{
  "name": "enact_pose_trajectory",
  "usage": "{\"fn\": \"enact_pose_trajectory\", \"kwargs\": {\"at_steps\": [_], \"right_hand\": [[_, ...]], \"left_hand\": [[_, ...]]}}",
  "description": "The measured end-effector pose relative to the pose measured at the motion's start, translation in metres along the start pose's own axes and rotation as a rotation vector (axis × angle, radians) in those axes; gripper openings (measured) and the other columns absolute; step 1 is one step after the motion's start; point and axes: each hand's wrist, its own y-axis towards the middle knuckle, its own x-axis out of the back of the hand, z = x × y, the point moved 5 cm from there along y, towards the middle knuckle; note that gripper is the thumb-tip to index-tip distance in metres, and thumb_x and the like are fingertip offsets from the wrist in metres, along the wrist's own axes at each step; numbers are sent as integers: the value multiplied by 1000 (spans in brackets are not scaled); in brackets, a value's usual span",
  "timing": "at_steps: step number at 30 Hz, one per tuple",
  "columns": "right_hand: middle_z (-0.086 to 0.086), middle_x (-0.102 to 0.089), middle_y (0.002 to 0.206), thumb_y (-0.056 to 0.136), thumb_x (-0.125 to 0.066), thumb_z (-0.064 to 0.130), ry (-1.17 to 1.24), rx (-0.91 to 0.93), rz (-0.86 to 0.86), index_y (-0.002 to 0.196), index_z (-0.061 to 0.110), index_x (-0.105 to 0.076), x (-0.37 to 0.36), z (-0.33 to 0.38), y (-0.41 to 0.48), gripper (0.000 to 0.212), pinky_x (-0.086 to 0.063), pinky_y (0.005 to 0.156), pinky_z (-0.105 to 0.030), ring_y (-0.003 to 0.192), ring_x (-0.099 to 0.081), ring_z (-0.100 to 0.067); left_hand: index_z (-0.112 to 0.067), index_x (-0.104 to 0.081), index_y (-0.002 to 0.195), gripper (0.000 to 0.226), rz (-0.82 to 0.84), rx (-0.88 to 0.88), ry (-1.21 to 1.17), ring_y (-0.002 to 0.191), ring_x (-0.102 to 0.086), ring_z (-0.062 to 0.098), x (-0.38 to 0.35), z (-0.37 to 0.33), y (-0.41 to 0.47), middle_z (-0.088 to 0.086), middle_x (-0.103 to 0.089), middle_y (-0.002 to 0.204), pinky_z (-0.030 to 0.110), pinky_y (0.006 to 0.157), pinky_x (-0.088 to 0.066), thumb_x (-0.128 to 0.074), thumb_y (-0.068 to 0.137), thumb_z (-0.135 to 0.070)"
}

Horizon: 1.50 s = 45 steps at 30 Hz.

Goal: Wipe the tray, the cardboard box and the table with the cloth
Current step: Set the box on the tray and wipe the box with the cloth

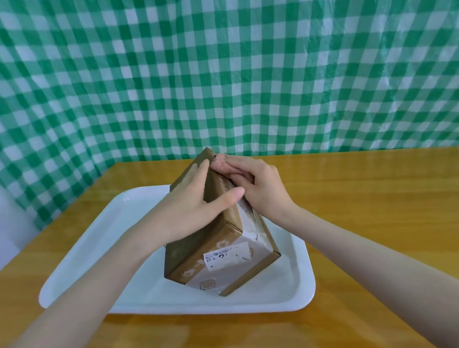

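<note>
The cardboard box (223,264) stands tilted on one low edge inside the white tray (92,251), directly under both hands. The left hand (195,203) straddles the box's upper ridge: its fingers lie flat and slightly spread on the left face, and the thumb crosses onto the right face, pinching the ridge between them. The right hand (262,190), just beside the left, curls its fingers over the pink cloth (222,164) and presses it against the top of the box's right face, beyond the left fingertips. The tray sits on the wooden surface (375,218) below the forearms.
</note>
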Motion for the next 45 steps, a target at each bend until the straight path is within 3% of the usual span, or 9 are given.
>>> {"fn": "enact_pose_trajectory", "kwargs": {"at_steps": [6,10,13,21,27,34,39,42,45], "right_hand": [[18,-65,105,90,-51,-7,218,-116,-82,119,7,-63,32,-14,-2,35,-45,74,-2,84,-60,18],[2,-65,121,88,-56,-6,101,-103,-51,119,9,-64,36,-22,4,36,-43,98,-14,114,-58,-4],[2,-66,120,86,-54,-6,-17,-53,19,116,12,-67,39,-20,10,37,-42,96,-9,115,-58,-7],[2,-72,107,89,-51,5,-279,-87,144,111,23,-70,42,-24,31,35,-53,86,-41,105,-63,-18],[-3,-71,105,88,-50,5,-505,-182,311,107,21,-69,48,-42,32,32,-53,84,-44,101,-63,-24],[-4,-70,107,91,-49,9,-508,-208,304,113,21,-66,54,-47,24,31,-54,80,-42,99,-63,-24],[-6,-70,100,91,-49,8,-521,-198,296,107,18,-66,59,-48,20,26,-53,78,-44,95,-63,-25],[-6,-70,99,91,-50,6,-478,-235,279,103,15,-66,70,-52,15,22,-53,79,-42,94,-62,-25],[-6,-70,100,91,-50,5,-454,-290,288,104,16,-67,87,-57,10,24,-52,62,-30,85,-64,-20]], "left_hand": [[-36,-25,137,87,167,67,-66,129,-32,7,-12,-9,3,-12,-33,134,32,109,-31,-45,57,-63],[-26,-10,149,107,179,-5,63,142,-4,0,-23,-17,0,-14,-6,156,34,118,-10,-31,52,-67],[-27,-5,149,106,177,18,115,143,2,0,-28,-16,2,-14,1,157,41,119,-7,-28,54,-68],[-25,-2,149,91,206,37,264,143,10,2,-41,-24,2,-13,8,157,45,118,-1,-32,71,-59],[-24,5,149,84,181,8,418,142,23,10,-58,-38,10,-4,17,157,51,115,11,-40,86,-57],[-19,-21,148,66,2,102,56,144,-11,11,1,-20,18,-4,-13,157,32,115,-12,-35,93,-52],[-25,-52,130,50,195,371,-136,133,-38,10,-7,45,5,-11,-45,141,31,110,-24,-27,96,-52],[-33,-63,109,37,199,302,-335,121,-51,4,-20,40,2,-15,-61,123,31,113,-26,-29,99,-43],[-33,-57,124,38,167,204,-345,123,-44,0,-21,22,4,-19,-52,133,18,97,-34,-32,97,-44]]}}
